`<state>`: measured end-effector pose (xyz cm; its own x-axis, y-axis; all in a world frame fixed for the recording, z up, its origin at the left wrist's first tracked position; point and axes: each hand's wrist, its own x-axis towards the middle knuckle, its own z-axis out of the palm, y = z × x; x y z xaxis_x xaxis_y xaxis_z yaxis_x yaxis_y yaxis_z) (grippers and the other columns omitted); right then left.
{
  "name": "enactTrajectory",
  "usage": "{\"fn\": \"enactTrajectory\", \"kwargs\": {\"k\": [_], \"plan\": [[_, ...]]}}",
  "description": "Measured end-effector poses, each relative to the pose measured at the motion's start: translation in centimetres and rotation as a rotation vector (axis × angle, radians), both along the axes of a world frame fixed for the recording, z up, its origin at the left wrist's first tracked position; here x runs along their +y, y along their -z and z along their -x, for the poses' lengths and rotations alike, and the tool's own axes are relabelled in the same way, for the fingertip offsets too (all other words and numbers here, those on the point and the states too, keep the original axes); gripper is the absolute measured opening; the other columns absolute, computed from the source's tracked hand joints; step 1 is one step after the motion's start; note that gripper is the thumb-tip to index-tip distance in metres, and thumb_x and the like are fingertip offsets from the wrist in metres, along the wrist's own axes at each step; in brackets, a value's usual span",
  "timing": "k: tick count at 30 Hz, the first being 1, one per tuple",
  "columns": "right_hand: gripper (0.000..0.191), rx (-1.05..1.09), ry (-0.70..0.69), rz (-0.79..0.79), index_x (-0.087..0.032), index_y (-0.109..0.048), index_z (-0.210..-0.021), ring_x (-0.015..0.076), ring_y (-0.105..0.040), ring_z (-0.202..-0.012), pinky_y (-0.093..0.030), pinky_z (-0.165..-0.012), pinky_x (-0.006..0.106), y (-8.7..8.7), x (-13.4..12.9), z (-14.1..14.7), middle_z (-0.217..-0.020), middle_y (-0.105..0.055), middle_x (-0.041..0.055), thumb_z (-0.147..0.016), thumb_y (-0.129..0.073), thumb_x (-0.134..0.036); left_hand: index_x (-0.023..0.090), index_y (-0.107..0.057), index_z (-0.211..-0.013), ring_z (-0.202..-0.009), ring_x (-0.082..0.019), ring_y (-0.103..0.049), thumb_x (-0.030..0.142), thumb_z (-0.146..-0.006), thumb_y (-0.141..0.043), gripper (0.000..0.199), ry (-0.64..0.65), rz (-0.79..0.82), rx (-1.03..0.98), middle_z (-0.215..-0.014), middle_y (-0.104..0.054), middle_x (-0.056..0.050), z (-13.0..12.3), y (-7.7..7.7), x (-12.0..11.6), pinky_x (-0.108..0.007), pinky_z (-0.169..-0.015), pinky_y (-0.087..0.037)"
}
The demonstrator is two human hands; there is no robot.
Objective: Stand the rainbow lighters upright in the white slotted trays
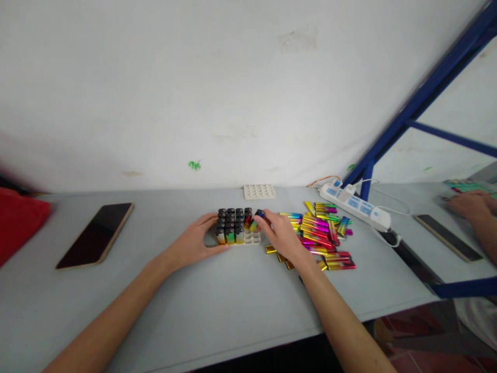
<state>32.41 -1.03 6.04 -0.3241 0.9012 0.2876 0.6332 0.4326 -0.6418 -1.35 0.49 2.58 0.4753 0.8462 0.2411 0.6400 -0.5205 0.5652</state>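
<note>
Several lighters (230, 226) with black tops stand upright in rows in a white holed tray (253, 239) on the table. My left hand (196, 239) is wrapped round the tray's left side, its thumb along the front edge and its other fingers behind the outer lighters. Between thumb and fingers, my right hand (282, 232) pinches a yellow-green lighter (253, 226), tilted over the tray's right part. Whether its lower end touches a hole I cannot tell. Shiny multicoloured lighters (316, 228) lie in a loose pile beside and partly behind my right hand.
Against the wall lies a second white holed tray (259, 191). A phone (95, 235) and a red cloth-like item (21, 220) are at left. At right are a power strip (355, 204) with cables, a blue metal frame (388, 137) and another person's hand (469, 207).
</note>
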Motion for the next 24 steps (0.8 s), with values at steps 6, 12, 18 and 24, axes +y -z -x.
{"fn": "enactTrajectory", "kwargs": {"k": [6,12,18,24], "plan": [[0.021,-0.221,-0.080,0.021,-0.026,-0.075,-0.117,0.0292,-0.087,-0.104,-0.056,-0.090,0.034,-0.9,-0.7,0.3,-0.112,-0.091,0.0095,-0.134,-0.072,-0.038,0.026,-0.084,-0.163,-0.167,-0.047,-0.078,0.080,-0.099,-0.097,0.085,0.004,0.017,-0.016,-0.179,-0.081,-0.016,0.0,-0.1,-0.1,-0.063,-0.149,-0.060],[0.021,-0.457,-0.021,-0.022,-0.023,-0.083,-0.134,0.0315,-0.087,-0.111,-0.057,-0.096,0.037,-2.5,-1.5,1.2,-0.125,-0.089,0.0142,-0.134,-0.072,-0.041,0.024,-0.084,-0.162,-0.164,-0.048,-0.079,0.079,-0.100,-0.095,0.083,0.006,0.002,-0.018,-0.177,-0.082,-0.017,-0.2,-0.2,0.0,-0.066,-0.148,-0.061],[0.025,-0.326,-0.028,-0.003,-0.023,-0.085,-0.120,0.0261,-0.083,-0.100,-0.056,-0.093,0.035,-1.8,-0.8,0.8,-0.113,-0.088,0.0079,-0.130,-0.080,-0.045,0.027,-0.086,-0.158,-0.165,-0.045,-0.079,0.083,-0.098,-0.095,0.082,-0.012,0.013,-0.013,-0.177,-0.083,-0.014,-0.1,0.1,0.2,-0.062,-0.149,-0.059],[0.024,-0.094,0.213,-0.153,-0.025,-0.088,-0.113,0.0299,-0.084,-0.102,-0.064,-0.103,0.042,-2.0,0.2,-8.1,-0.109,-0.091,0.0095,-0.128,-0.072,-0.035,0.027,-0.086,-0.159,-0.166,-0.047,-0.078,0.089,-0.098,-0.093,0.088,-0.005,0.018,-0.019,-0.178,-0.082,-0.016,0.1,0.3,0.4,-0.065,-0.149,-0.059]]}}
